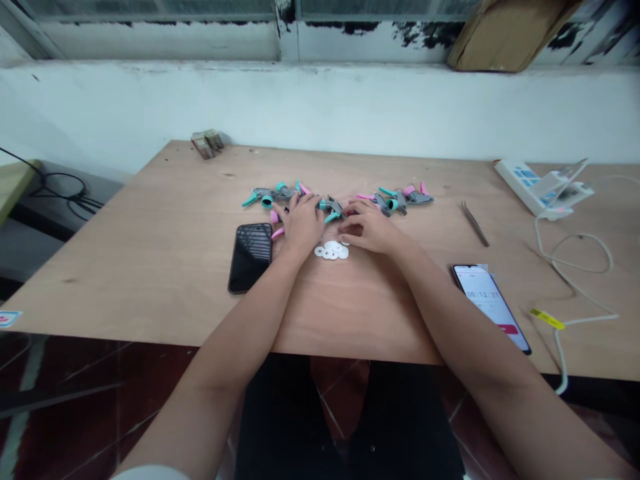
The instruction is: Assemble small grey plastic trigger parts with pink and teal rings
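The left hand (303, 223) spreads its fingers over gray, teal and pink trigger sprayer heads (333, 208) strewn across the surface (150, 267); the right hand (369, 227) curls beside them. Whether either grips one, I cannot tell. White washers (333, 251) lie between the hands. A dark-screened phone (250, 257) lies left; tweezers (474, 223), a timer phone (493, 303) and a power strip (525, 179) holding white plugs (563, 193) lie right.

soft light, faint shadows, slight blur
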A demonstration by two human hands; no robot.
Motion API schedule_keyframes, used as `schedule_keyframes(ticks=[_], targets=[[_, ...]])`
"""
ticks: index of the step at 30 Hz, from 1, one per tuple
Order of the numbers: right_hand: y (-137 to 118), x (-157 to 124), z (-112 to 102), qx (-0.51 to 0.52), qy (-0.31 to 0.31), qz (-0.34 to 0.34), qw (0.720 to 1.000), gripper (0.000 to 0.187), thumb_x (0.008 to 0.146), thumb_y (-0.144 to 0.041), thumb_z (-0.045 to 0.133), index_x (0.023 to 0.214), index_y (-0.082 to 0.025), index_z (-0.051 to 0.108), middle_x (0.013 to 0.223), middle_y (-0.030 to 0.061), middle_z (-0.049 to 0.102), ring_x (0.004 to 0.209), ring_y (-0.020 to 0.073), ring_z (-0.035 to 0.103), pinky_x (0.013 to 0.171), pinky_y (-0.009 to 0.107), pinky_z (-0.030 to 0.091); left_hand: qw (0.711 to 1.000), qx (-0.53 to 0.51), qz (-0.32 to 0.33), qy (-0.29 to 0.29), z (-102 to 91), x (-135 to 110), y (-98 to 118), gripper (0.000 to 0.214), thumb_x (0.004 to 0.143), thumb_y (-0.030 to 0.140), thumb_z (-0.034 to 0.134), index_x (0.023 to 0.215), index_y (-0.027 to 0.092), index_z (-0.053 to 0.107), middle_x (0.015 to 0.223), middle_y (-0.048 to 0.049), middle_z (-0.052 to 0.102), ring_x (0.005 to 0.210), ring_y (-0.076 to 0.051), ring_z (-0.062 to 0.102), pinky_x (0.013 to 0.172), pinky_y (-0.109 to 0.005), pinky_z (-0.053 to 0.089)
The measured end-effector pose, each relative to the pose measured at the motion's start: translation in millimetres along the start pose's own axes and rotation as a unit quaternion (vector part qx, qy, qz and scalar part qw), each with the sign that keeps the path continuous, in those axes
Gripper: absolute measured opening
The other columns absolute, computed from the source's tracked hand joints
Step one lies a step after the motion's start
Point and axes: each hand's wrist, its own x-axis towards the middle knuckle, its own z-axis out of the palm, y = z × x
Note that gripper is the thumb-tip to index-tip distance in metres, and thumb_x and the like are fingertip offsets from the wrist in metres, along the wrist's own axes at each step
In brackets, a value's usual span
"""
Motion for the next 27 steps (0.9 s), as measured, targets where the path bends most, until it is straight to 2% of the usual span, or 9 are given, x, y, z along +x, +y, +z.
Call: schedule_keyframes(ticks=[4,7,10,14,19,21,24,25,27], targets=[[8.3,-1.7,-1.1,0.030,-0.018,0.022,0.999,0.016,0.084,-0.038,0.083,0.095,-0.026,0.081,0.130,0.0125,0.066,0.144,0.0387,0.048,0.121,0.063,0.037,0.999,-0.026,0.019,0.002,4.1,2.1,-5.4,0.051,0.093,0.011,0.044,0.131,0.034,0.070,0.147,-0.0049,0.067,0.160,-0.034,0.031,0.121,-0.077,-0.019],[13.4,-1.6,0.8,0.043,-0.018,0.041,0.998,0.016,0.081,-0.037,0.086,0.090,-0.025,0.078,0.133,0.0127,0.066,0.149,0.0389,0.045,0.124,0.064,0.035,0.999,-0.037,0.025,-0.006,6.0,2.8,-5.4,0.046,0.094,0.014,0.048,0.129,0.035,0.070,0.143,-0.0052,0.069,0.160,-0.035,0.030,0.120,-0.076,-0.021],[15.2,-0.3,3.5,0.045,-0.010,0.048,0.998,0.012,0.083,-0.034,0.084,0.084,-0.024,0.076,0.135,0.0123,0.066,0.149,0.0374,0.046,0.125,0.063,0.034,0.999,-0.033,0.023,-0.006,6.5,2.8,-4.6,0.034,0.097,0.025,0.054,0.125,0.033,0.072,0.136,-0.0076,0.073,0.153,-0.035,0.040,0.123,-0.071,-0.022],[13.7,-0.2,4.4,0.041,-0.005,0.049,0.998,0.014,0.090,-0.037,0.076,0.086,-0.024,0.076,0.135,0.0134,0.065,0.147,0.0349,0.049,0.125,0.062,0.034,1.000,-0.005,0.011,-0.002,7.5,3.3,-5.4,0.029,0.093,0.036,0.065,0.119,0.030,0.076,0.128,-0.0118,0.075,0.140,-0.038,0.050,0.126,-0.068,-0.017],[16.6,-2.2,2.8,0.043,-0.035,0.031,0.998,0.020,0.082,-0.039,0.083,0.091,-0.023,0.075,0.148,0.0144,0.060,0.151,0.0382,0.042,0.126,0.066,0.028,1.000,-0.029,0.000,0.012,4.4,6.5,-3.7,0.021,0.091,0.037,0.068,0.108,0.030,0.079,0.116,-0.0111,0.078,0.137,-0.038,0.052,0.127,-0.067,-0.016],[18.3,-2.2,3.4,0.045,-0.036,0.033,0.998,0.019,0.084,-0.040,0.082,0.089,-0.023,0.074,0.149,0.0138,0.060,0.152,0.0378,0.042,0.126,0.067,0.028,0.997,-0.076,-0.014,0.026,-0.4,8.5,-0.5,0.024,0.091,0.037,0.069,0.112,0.029,0.078,0.123,-0.0106,0.076,0.141,-0.038,0.050,0.130,-0.065,-0.006],[19.0,-2.0,6.5,0.049,-0.011,0.048,0.998,0.021,0.083,-0.040,0.083,0.085,-0.022,0.072,0.148,0.0156,0.061,0.150,0.0375,0.045,0.125,0.066,0.030,0.972,-0.217,-0.057,0.067,-7.9,11.7,4.7,0.032,0.090,0.039,0.074,0.120,0.027,0.075,0.134,-0.0090,0.072,0.144,-0.036,0.049,0.130,-0.054,0.025],[18.7,-2.0,7.8,0.054,0.005,0.054,0.997,0.021,0.083,-0.039,0.083,0.083,-0.022,0.070,0.147,0.0163,0.062,0.150,0.0372,0.046,0.125,0.065,0.031,0.952,-0.283,-0.077,0.087,-9.3,12.8,6.3,0.035,0.089,0.040,0.076,0.121,0.027,0.074,0.134,-0.0087,0.072,0.142,-0.034,0.053,0.126,-0.048,0.034],[17.8,-2.1,9.8,0.071,0.043,0.064,0.995,0.020,0.086,-0.039,0.079,0.081,-0.023,0.068,0.145,0.0162,0.064,0.148,0.0357,0.048,0.124,0.063,0.035,0.893,-0.418,-0.121,0.116,-10.0,15.0,9.2,0.040,0.086,0.042,0.081,0.121,0.026,0.072,0.128,-0.0080,0.073,0.134,-0.030,0.061,0.117,-0.040,0.046]])
